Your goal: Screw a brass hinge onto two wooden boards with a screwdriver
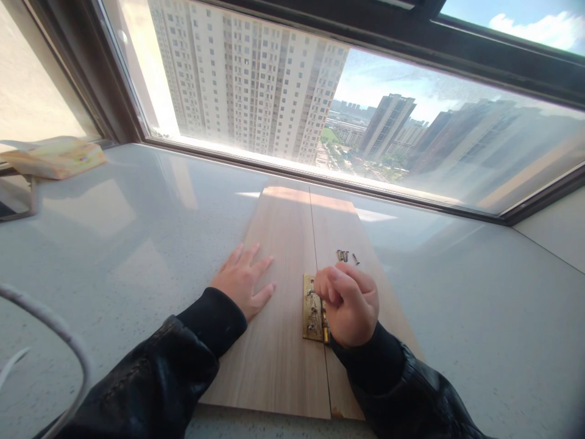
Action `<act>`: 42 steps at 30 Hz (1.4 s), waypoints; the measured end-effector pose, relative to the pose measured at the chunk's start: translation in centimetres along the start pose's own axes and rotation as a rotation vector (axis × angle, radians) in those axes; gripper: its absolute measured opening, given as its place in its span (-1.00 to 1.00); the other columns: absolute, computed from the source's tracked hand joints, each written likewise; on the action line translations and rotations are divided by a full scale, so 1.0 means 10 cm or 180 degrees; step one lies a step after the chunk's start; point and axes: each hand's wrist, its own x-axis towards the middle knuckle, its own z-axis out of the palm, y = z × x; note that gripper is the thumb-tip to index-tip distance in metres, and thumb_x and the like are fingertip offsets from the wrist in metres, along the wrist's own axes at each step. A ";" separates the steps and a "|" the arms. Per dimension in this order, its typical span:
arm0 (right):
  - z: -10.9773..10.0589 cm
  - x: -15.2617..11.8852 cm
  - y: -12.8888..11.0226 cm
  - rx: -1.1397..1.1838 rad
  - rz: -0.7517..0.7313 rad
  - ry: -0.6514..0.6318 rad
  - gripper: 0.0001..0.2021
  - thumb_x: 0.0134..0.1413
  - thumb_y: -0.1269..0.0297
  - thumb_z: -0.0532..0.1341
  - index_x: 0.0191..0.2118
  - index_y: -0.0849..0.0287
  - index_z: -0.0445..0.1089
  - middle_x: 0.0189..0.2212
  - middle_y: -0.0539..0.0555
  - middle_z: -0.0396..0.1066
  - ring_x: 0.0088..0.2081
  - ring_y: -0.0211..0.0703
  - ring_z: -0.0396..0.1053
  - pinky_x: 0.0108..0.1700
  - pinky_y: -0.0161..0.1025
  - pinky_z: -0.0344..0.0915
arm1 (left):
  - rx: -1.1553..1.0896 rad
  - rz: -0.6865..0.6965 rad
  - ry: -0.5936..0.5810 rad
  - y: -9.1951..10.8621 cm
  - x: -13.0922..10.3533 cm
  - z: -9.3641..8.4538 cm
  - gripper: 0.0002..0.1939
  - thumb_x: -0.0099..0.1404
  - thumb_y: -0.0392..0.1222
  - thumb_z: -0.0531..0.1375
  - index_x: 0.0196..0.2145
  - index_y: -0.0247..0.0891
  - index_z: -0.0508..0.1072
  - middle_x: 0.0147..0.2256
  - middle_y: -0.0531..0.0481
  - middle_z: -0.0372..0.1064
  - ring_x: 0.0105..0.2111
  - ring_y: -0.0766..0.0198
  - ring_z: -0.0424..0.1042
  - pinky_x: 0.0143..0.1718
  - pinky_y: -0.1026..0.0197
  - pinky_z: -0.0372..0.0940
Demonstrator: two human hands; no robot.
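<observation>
Two pale wooden boards lie side by side, the left board (278, 372) wider in view than the right board (338, 213). My left hand (244, 280) rests flat on the left board's outer side, fingers spread. A brass-coloured hinge (312, 323) straddles the seam, one leaf visible on the left board. Over its upper part is my right hand (351, 302), closed with fingers curled; whatever it pinches is hidden. The hinge's right leaf is mostly covered by this hand. Just beyond the knuckles, several small screws (342, 255) lie on the right board.
The boards lie on a white speckled sill (150, 244) below a dark window frame (320, 180). At left are a yellowish packet (59, 158) and, nearer, a white cable (59, 332) curving beside my left sleeve. A white wall edge (553, 225) rises at right.
</observation>
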 end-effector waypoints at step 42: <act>0.00 0.20 -0.18 -0.0857 0.0918 0.0090 -0.85 -0.05 0.22 0.24 -0.34 0.16 0.36 -0.50 -0.03 0.26 -0.40 -0.25 0.24 -0.31 -0.23 0.14 | 0.0021 -0.0015 0.0026 0.01 0.00 0.00 -0.47 0.19 0.02 0.06 0.09 -0.19 0.30 0.17 -0.23 0.04 0.17 -0.22 -0.03 0.11 -0.16 0.04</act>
